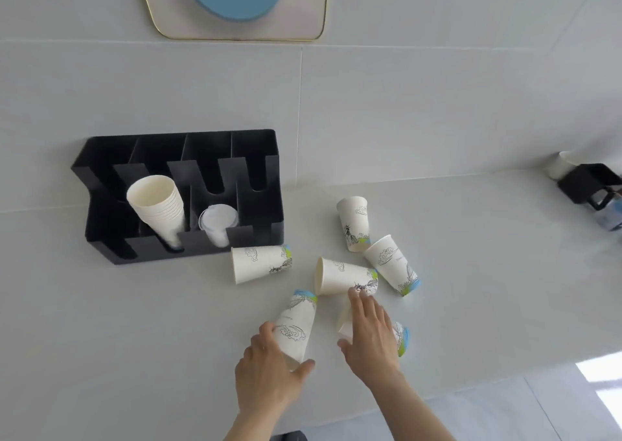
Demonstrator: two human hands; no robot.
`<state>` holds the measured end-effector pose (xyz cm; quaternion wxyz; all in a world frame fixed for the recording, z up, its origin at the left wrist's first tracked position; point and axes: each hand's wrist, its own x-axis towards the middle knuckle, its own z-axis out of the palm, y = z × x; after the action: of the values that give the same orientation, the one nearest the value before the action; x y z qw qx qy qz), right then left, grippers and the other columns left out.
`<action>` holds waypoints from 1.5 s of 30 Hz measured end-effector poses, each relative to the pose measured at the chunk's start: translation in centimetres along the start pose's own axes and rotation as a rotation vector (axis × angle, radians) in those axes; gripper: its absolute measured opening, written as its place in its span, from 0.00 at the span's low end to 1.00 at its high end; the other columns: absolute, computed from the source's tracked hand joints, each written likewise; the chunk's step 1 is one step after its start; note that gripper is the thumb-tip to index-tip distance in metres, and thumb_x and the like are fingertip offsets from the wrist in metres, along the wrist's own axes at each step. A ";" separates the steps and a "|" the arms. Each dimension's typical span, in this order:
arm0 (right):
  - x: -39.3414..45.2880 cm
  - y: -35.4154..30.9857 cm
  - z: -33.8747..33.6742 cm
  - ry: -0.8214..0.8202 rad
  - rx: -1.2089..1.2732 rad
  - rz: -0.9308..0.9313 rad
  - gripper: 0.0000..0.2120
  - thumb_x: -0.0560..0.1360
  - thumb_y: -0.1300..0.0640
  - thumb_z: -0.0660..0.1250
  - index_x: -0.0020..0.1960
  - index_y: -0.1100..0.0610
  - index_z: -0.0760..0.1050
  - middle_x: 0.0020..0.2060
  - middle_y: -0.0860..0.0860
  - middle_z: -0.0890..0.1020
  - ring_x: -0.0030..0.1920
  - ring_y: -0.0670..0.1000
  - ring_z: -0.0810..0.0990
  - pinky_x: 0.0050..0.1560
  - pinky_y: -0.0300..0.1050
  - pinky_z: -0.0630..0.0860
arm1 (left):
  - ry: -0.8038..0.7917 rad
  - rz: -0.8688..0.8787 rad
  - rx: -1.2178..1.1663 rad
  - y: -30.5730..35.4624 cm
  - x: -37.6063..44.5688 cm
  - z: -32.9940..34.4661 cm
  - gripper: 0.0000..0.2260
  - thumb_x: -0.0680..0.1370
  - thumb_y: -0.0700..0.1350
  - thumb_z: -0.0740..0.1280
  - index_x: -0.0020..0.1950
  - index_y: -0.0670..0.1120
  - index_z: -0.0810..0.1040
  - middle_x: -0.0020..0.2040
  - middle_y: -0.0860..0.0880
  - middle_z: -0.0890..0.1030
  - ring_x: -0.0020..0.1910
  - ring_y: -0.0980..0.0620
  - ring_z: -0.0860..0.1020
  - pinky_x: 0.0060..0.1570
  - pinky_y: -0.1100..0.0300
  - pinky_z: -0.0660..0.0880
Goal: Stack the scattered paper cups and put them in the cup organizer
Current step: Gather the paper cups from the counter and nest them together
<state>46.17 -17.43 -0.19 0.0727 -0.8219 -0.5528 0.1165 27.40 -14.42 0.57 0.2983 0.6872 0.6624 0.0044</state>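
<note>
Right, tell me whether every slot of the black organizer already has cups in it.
No: the black organizer holds only a stack of paper cups and a stack of clear lids; its other slots look empty.

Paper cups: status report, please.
Left hand gripping one cup. Right hand covering another cup. Four cups loose. Organizer reachable, unobstructed.

left hand (269, 366): curled, gripping | right hand (370, 336): palm down, fingers spread
</note>
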 end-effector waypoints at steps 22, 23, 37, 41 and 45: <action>0.3 -7.2 -12.9 0.243 0.903 -0.378 0.41 0.69 0.45 0.76 0.78 0.52 0.65 0.66 0.48 0.73 0.67 0.51 0.74 0.62 0.44 0.75 | 0.168 0.400 -0.282 -2.3 3.3 -4.8 0.46 0.65 0.50 0.75 0.80 0.59 0.57 0.68 0.59 0.65 0.66 0.55 0.65 0.64 0.55 0.73; 0.3 -7.5 -12.7 0.215 0.912 -0.406 0.42 0.69 0.46 0.76 0.78 0.54 0.65 0.66 0.50 0.73 0.67 0.53 0.75 0.62 0.48 0.77 | 0.181 0.380 -0.340 -2.4 3.4 -4.5 0.48 0.64 0.51 0.77 0.80 0.61 0.56 0.67 0.60 0.68 0.66 0.57 0.67 0.61 0.56 0.74; -0.1 -10.0 -6.6 -0.020 0.704 -0.461 0.44 0.72 0.43 0.75 0.81 0.53 0.59 0.72 0.44 0.68 0.70 0.43 0.71 0.67 0.35 0.71 | 0.270 0.248 -0.590 -3.4 2.9 -3.3 0.55 0.58 0.57 0.81 0.78 0.65 0.54 0.70 0.68 0.71 0.64 0.69 0.74 0.51 0.67 0.75; -0.6 -9.1 -3.7 -0.136 0.543 -0.431 0.43 0.75 0.35 0.66 0.82 0.53 0.57 0.81 0.43 0.57 0.79 0.44 0.62 0.74 0.38 0.65 | 0.247 0.265 -0.590 -3.6 2.7 -3.4 0.60 0.55 0.54 0.81 0.77 0.72 0.46 0.65 0.69 0.72 0.57 0.68 0.77 0.44 0.68 0.74; -0.7 -8.7 -2.0 -0.087 0.512 -0.390 0.33 0.79 0.40 0.64 0.81 0.46 0.60 0.80 0.34 0.55 0.77 0.41 0.65 0.72 0.37 0.67 | 0.232 0.304 -0.588 -3.9 2.7 -3.3 0.52 0.58 0.56 0.81 0.77 0.67 0.57 0.65 0.65 0.74 0.60 0.65 0.77 0.50 0.66 0.76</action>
<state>38.75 -14.77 4.01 0.2743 -0.6499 -0.6552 0.2705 22.83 -10.83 0.59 0.4019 0.6576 0.5525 0.3175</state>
